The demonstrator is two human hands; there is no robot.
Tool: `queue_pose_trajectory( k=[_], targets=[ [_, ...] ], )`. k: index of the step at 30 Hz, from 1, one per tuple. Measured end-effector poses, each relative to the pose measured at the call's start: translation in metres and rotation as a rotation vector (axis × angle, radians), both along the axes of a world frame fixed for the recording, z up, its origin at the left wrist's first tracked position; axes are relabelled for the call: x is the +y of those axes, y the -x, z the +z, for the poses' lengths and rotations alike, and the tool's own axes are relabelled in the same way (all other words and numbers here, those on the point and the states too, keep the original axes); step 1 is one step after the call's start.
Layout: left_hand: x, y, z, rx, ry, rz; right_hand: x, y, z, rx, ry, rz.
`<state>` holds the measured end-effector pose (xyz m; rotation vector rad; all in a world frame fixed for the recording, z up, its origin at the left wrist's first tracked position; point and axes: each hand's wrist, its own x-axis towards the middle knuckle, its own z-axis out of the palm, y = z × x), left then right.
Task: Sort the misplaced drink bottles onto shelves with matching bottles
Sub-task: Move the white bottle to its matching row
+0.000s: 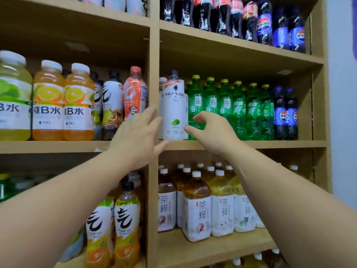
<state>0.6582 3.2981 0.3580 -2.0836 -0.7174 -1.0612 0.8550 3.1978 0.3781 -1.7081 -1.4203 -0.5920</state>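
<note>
Our L hand [137,136] and R hand [210,132], both slack, empty, flank upright white bottle [174,113] at 12 o'clock, approx. equidistant.

You are facing a tan shelf unit [153,45]. On its middle right board [270,144] a white lime-label bottle [174,109] is standing at the front, just beside green soda bottles [237,113]; blue cola bottles [286,115] are standing at the far right. Tea bottles [197,209] are filling the board below.
</note>
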Motion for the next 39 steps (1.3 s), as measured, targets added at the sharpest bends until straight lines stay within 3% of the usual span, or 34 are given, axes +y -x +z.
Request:
queue_pose_trajectory(
  k=[12, 23, 34, 39],
  targets=[
    [0.038, -0.012, -0.029, -0.008, -0.102, 0.015, 0.079, -0.007, 0.010, 0.203, 0.002, 0.162],
    [0.040, -0.013, -0.031, -0.048, -0.127, -0.016, 0.059, -0.011, 0.005, 0.246, -0.093, 0.202],
    [0.000, -0.003, -0.021, -0.250, 0.073, -0.298, -0.026, -0.004, -0.029, 0.223, -0.252, 0.259],
    [-0.068, 0.007, -0.020, -0.419, 0.432, -0.599, -0.050, 0.017, -0.067, 0.253, -0.251, 0.339]
  ],
)
